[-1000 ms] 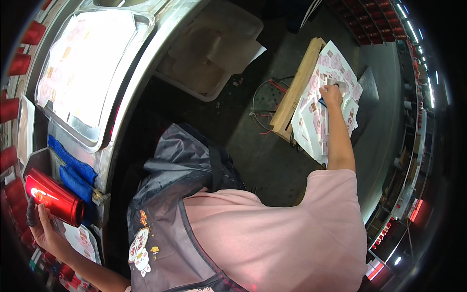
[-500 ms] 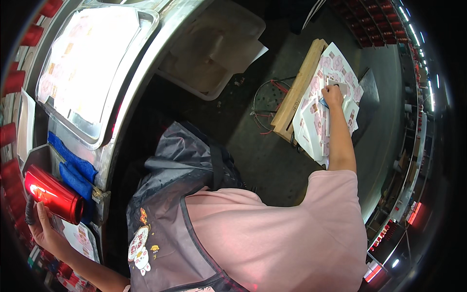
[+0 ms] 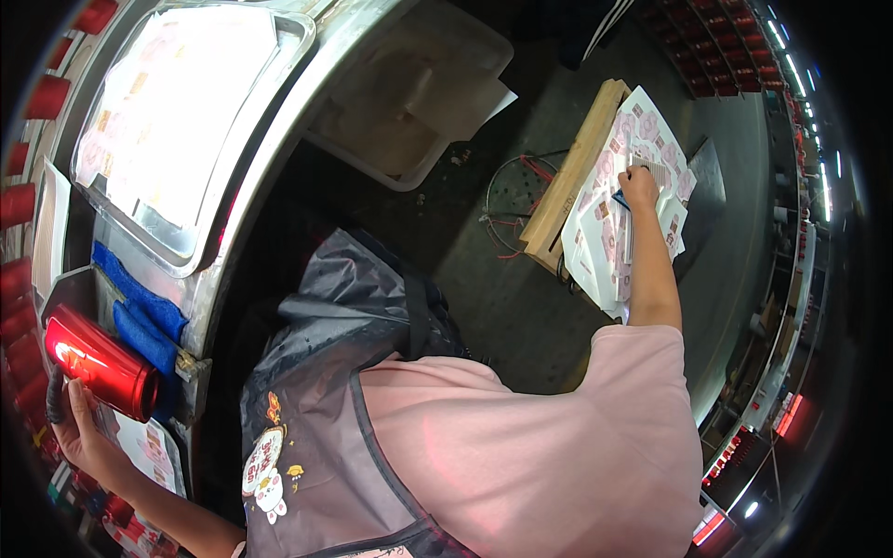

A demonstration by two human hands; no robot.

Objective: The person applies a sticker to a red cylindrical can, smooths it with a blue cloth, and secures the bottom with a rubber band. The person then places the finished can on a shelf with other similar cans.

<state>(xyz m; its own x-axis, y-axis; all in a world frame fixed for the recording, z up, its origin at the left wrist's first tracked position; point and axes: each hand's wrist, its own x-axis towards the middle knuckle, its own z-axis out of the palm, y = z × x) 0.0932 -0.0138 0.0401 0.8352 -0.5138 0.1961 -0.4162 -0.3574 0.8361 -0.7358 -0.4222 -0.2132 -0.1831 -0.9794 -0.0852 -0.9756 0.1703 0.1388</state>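
Note:
At the lower left, a glossy red tumbler (image 3: 100, 363) lies tilted in my left hand (image 3: 86, 435). The fingers bend against its near side, one wearing a dark finger cover, and part of the grip is hidden. Far to the right, my right arm stretches out over a pile of white sheets printed in pink (image 3: 609, 228). My right hand (image 3: 638, 189) is closed there, resting on the pile beside a striped patch. A small blue piece (image 3: 620, 199) shows under the fingers, too little of it to name.
A metal tray (image 3: 191, 265) of printed sheets sits on the left bench, near blue cloths (image 3: 144, 339). Red cups (image 3: 46, 98) line the left edge. A wooden bar (image 3: 572, 177) borders the pile. A pale bin (image 3: 400, 181) and a wire ring (image 3: 493, 200) are on the floor.
The row of red cups at the left edge has shifted down the picture. Both hands keep nearly the same places, and the view has moved slightly.

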